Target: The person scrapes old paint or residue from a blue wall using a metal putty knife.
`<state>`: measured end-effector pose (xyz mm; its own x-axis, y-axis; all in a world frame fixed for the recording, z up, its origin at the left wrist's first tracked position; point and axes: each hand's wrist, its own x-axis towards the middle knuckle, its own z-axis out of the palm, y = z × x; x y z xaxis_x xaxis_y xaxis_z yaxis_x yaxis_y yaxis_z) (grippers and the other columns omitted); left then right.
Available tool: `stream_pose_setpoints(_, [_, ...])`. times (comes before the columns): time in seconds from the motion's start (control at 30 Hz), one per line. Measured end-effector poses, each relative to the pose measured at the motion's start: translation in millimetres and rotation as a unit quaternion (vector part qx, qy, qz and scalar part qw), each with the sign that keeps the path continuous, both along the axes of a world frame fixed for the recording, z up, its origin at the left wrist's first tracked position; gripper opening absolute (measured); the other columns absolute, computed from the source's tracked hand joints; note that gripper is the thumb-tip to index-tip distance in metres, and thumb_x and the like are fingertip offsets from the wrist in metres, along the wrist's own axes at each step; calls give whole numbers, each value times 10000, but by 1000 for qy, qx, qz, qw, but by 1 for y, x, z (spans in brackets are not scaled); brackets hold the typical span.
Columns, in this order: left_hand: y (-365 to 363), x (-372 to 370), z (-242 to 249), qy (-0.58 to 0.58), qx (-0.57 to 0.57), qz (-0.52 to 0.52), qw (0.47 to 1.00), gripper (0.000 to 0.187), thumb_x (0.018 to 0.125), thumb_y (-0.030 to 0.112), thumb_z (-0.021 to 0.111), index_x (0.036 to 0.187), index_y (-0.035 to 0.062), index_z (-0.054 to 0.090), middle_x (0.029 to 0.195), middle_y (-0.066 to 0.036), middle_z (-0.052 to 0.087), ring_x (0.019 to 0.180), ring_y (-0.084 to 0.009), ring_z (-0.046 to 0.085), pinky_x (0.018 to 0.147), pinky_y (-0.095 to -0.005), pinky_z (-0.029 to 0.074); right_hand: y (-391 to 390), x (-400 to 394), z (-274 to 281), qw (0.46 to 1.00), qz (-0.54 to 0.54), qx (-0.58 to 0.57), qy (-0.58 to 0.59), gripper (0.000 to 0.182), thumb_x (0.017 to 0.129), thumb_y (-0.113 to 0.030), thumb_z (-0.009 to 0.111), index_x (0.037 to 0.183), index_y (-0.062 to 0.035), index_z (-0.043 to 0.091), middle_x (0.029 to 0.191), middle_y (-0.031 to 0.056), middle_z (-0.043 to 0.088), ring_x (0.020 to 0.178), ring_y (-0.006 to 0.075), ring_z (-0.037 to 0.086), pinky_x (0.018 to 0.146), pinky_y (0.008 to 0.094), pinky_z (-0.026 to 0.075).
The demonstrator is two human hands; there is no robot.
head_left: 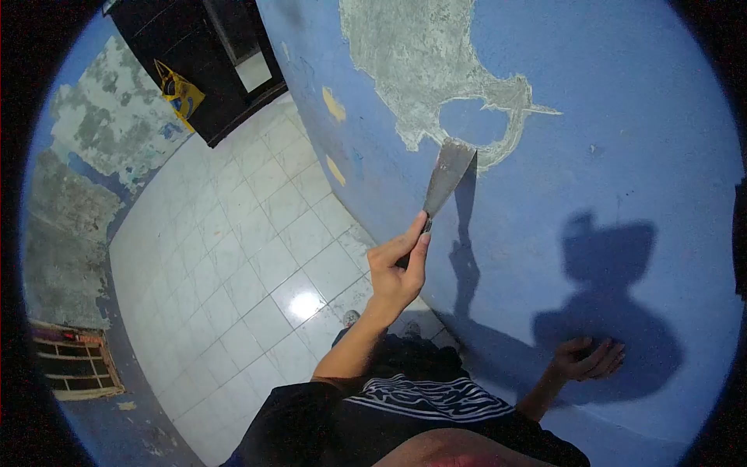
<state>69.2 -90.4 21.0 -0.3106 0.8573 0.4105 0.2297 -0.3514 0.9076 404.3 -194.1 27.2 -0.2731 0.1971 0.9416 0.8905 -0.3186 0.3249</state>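
My left hand (398,274) is closed around the dark handle of a putty knife (450,175), thumb and fingers pinched near the base of its flat metal blade. The blade's broad edge meets the blue wall (537,194) at the lower rim of a scraped grey patch (416,58). A rounded island of blue paint (471,121) remains inside that patch, ringed by pale scrape marks. Lower right, my right hand (589,359) is near the wall with its fingers loosely curled and the thumb apart from them. Shadow darkens its palm, and nothing shows in it.
White tiles (257,226) cover the floor on the left. A yellow bag (181,93) hangs by the dark door (206,70) at the back. The left wall (74,226) has peeling paint and a barred window (74,362). Shadows fall across the blue wall.
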Motion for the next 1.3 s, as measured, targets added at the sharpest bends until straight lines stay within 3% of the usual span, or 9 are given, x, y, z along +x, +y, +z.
stream_pose_setpoints(0.2, [3, -14, 5, 15, 11, 1, 1000, 285, 878, 27, 669, 1162, 10, 696, 735, -79, 711, 606, -48, 548, 587, -207, 430, 1, -6, 1, 999, -38, -9, -11, 335, 991, -209, 505, 1273, -34, 545, 1321, 155, 547, 1258, 302, 512, 1079, 513, 381])
stream_pose_setpoints(0.6, [3, 1, 2, -17, 9, 26, 999, 289, 886, 48, 674, 1173, 29, 696, 605, -4, 612, 555, -13, 443, 503, -205, 351, 4, -2, 6, 1000, 14, -8, -14, 340, 998, -237, 517, 1263, -26, 546, 1329, 124, 520, 1280, 278, 473, 1084, 481, 361])
stream_pose_setpoints(0.67, [5, -1, -7, -25, 30, 10, 999, 287, 887, 51, 679, 1173, 31, 696, 595, -13, 608, 555, -16, 443, 515, -204, 368, 2, 3, 1, 1000, 19, -4, -17, 313, 970, -175, 519, 1242, -27, 564, 1314, 178, 554, 1233, 338, 513, 1077, 536, 337])
stream_pose_setpoints(0.8, [2, -5, -18, -48, 27, -1, 998, 283, 884, 55, 685, 1165, 31, 700, 603, -26, 614, 558, -25, 460, 533, -204, 395, 4, 4, 0, 1000, 23, 2, -17, 328, 964, -180, 531, 1251, -26, 565, 1320, 184, 553, 1236, 341, 513, 1078, 534, 338])
stream_pose_setpoints(0.87, [13, -13, -15, 14, 67, 37, 997, 281, 882, 50, 685, 1161, 25, 700, 643, -49, 657, 570, -32, 498, 548, -207, 418, 4, 4, -1, 1000, 23, 0, -8, 338, 954, -178, 540, 1252, -22, 568, 1325, 183, 547, 1242, 338, 511, 1079, 535, 337])
stream_pose_setpoints(1.0, [16, -30, -16, 17, 44, -3, 999, 284, 878, 42, 686, 1161, 23, 699, 700, -84, 704, 592, -45, 553, 568, -214, 443, 1, 1, 0, 999, 34, -5, 1, 350, 944, -175, 546, 1256, -19, 566, 1328, 183, 543, 1254, 332, 505, 1082, 537, 333])
stream_pose_setpoints(1.1, [31, -27, -32, 30, 85, -7, 996, 283, 869, 34, 692, 1152, 19, 701, 735, -109, 724, 593, -61, 586, 570, -222, 455, 5, 0, -1, 1000, 17, 1, 0, 357, 943, -171, 544, 1264, -18, 564, 1336, 180, 537, 1259, 331, 501, 1082, 532, 332])
stream_pose_setpoints(1.17, [42, -22, -39, 12, 157, 16, 987, 307, 855, 43, 704, 1162, 58, 706, 634, -119, 634, 492, -129, 547, 486, -258, 403, 3, -1, -1, 1000, 9, -6, 0, 361, 952, -187, 538, 1271, -19, 561, 1340, 180, 534, 1261, 333, 498, 1086, 527, 330])
stream_pose_setpoints(1.3, [56, -19, -61, 41, 181, 26, 982, 321, 846, 35, 714, 1166, 62, 704, 602, -92, 590, 478, -123, 514, 463, -270, 381, 4, 4, 0, 1000, 11, -9, -8, 367, 958, -199, 533, 1277, -19, 558, 1346, 179, 527, 1260, 337, 497, 1091, 528, 327])
